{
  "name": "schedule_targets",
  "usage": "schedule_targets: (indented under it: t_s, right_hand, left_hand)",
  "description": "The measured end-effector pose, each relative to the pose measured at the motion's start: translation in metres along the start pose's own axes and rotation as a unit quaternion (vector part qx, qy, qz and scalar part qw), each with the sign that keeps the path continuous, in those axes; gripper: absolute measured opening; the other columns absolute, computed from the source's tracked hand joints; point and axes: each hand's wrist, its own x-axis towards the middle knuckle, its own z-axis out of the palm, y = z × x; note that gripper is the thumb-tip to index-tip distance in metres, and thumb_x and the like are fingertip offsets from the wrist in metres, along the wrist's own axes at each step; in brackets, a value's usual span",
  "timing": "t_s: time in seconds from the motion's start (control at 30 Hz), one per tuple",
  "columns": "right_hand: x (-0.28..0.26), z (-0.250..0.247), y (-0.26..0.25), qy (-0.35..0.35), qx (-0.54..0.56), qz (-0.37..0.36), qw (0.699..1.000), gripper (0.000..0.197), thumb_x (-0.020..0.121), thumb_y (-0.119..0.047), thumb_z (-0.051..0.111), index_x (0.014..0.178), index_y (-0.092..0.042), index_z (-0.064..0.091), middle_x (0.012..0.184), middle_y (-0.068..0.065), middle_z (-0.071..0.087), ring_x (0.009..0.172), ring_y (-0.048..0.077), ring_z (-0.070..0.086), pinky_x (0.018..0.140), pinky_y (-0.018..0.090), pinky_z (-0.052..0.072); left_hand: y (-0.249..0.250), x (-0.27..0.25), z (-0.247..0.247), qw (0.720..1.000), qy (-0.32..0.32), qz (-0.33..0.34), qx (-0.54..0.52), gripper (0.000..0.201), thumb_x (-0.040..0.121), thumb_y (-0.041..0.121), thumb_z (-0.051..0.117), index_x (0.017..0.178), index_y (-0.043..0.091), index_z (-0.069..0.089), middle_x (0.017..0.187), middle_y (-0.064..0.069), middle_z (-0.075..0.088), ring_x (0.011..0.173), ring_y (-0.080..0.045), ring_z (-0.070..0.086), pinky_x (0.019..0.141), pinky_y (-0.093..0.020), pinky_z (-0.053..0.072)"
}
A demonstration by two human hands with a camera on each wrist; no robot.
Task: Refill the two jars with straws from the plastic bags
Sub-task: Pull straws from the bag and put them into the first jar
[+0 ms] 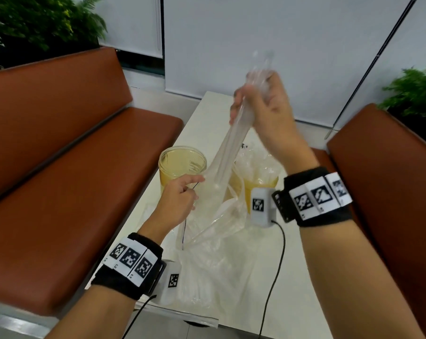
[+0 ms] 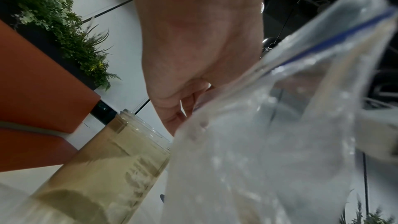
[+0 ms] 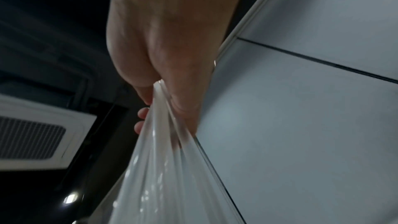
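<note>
My right hand [image 1: 253, 104] is raised above the table and grips the top of a long clear bundle of straws [image 1: 225, 152]; in the right wrist view the straws [image 3: 163, 151] run down out of its fist. The bundle's lower end sits in a clear zip bag [image 1: 214, 216], whose mouth my left hand [image 1: 182, 194] pinches. The bag [image 2: 258, 142] has a blue zip strip. An open yellowish jar [image 1: 180, 162] stands just beyond my left hand, beside the bag. A second jar [image 1: 263, 184] is partly hidden by plastic and my right wrist.
More clear plastic bags [image 1: 207, 277] lie on the white table [image 1: 295, 277] near its front edge. Brown benches flank the table, left [image 1: 60, 167] and right [image 1: 390, 179]. Plants [image 1: 35, 23] stand behind the left bench; a white blind [image 1: 256, 33] hangs beyond.
</note>
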Motion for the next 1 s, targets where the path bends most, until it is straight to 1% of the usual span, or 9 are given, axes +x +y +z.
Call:
schedule_targets:
  t_s: [0.1,0.3,0.37,0.43,0.5,0.67,0.8,0.9,1.0]
  right_hand:
    - [0.026,-0.026,-0.021,0.054,-0.013,-0.063,0.996,0.012,0.107,-0.013,0.045,0.115,-0.01,0.037,0.089,0.006,0.062,0.076,0.03,0.065,0.081,0.057,0.056]
    - [0.046,-0.07,-0.001,0.173,-0.126,-0.095,0.972,0.034,0.105,-0.014,0.044,0.134,-0.003,0.032,0.095,0.011,0.06,0.077,0.022,0.067,0.079,0.039,0.061]
    - [0.044,-0.073,0.018,0.181,-0.163,-0.066,0.968,0.037,0.104,-0.014,0.046,0.137,-0.004,0.034,0.1,0.008,0.061,0.081,0.021,0.066,0.079,0.042,0.062]
    - [0.04,-0.073,0.038,0.186,-0.181,-0.04,0.965,0.036,0.103,-0.008,0.047,0.137,-0.003,0.036,0.103,-0.008,0.059,0.08,0.014,0.064,0.079,0.043,0.062]
    - [0.033,-0.072,0.056,0.182,-0.19,-0.021,0.964,0.034,0.102,-0.004,0.047,0.135,-0.003,0.038,0.099,-0.013,0.057,0.076,0.006,0.062,0.081,0.043,0.062]
    - [0.026,-0.07,0.077,0.163,-0.183,0.007,0.969,0.032,0.103,-0.006,0.047,0.134,-0.005,0.041,0.094,-0.015,0.06,0.078,0.012,0.062,0.085,0.048,0.06]
    - [0.036,-0.077,0.067,0.122,-0.163,-0.006,0.979,0.029,0.102,-0.006,0.052,0.122,-0.025,0.046,0.101,-0.037,0.064,0.078,0.01,0.068,0.088,0.052,0.06]
    - [0.038,-0.081,0.073,0.101,-0.171,0.025,0.98,0.029,0.102,-0.011,0.053,0.117,-0.035,0.046,0.104,-0.01,0.068,0.079,0.016,0.074,0.089,0.057,0.058]
    - [0.03,-0.083,0.09,0.103,-0.156,0.075,0.979,0.027,0.103,-0.014,0.053,0.123,-0.028,0.044,0.097,0.004,0.068,0.084,0.026,0.076,0.081,0.052,0.059]
  left_hand:
    - [-0.003,0.001,-0.001,1.0,0.002,-0.007,-0.004,0.052,0.087,-0.009,0.04,0.121,0.017,0.07,0.105,-0.029,0.065,0.079,-0.021,0.058,0.065,-0.029,0.051]
    - [-0.003,0.003,-0.003,1.0,-0.002,-0.01,-0.004,0.052,0.087,-0.01,0.04,0.122,0.017,0.069,0.093,-0.014,0.058,0.08,-0.024,0.054,0.065,-0.029,0.052]
    - [-0.002,0.003,-0.003,1.0,0.001,-0.008,0.005,0.052,0.087,-0.009,0.04,0.122,0.017,0.069,0.091,-0.015,0.06,0.081,-0.022,0.057,0.067,-0.03,0.052]
    - [-0.001,0.002,-0.003,1.0,0.004,-0.004,0.015,0.053,0.088,-0.009,0.039,0.123,0.017,0.069,0.088,-0.014,0.062,0.082,-0.019,0.059,0.067,-0.028,0.052]
    - [0.0,0.001,-0.003,1.0,0.004,0.002,0.024,0.053,0.089,-0.009,0.038,0.123,0.018,0.069,0.089,-0.012,0.064,0.083,-0.015,0.061,0.066,-0.025,0.051]
    - [0.0,0.002,-0.001,0.999,0.007,0.002,0.031,0.054,0.089,-0.009,0.037,0.124,0.018,0.069,0.084,-0.007,0.063,0.081,-0.013,0.061,0.064,-0.022,0.05]
    - [0.001,0.003,0.0,0.999,0.008,0.008,0.03,0.055,0.089,-0.01,0.037,0.123,0.018,0.069,0.088,-0.01,0.065,0.08,-0.013,0.061,0.061,-0.019,0.05]
    - [0.001,0.004,0.001,0.999,0.007,0.014,0.034,0.055,0.089,-0.01,0.037,0.124,0.017,0.069,0.086,-0.007,0.065,0.081,-0.013,0.061,0.063,-0.02,0.051]
    - [0.001,0.005,0.002,0.999,0.008,0.016,0.033,0.055,0.089,-0.01,0.037,0.123,0.018,0.069,0.09,-0.012,0.066,0.081,-0.013,0.061,0.064,-0.022,0.052]
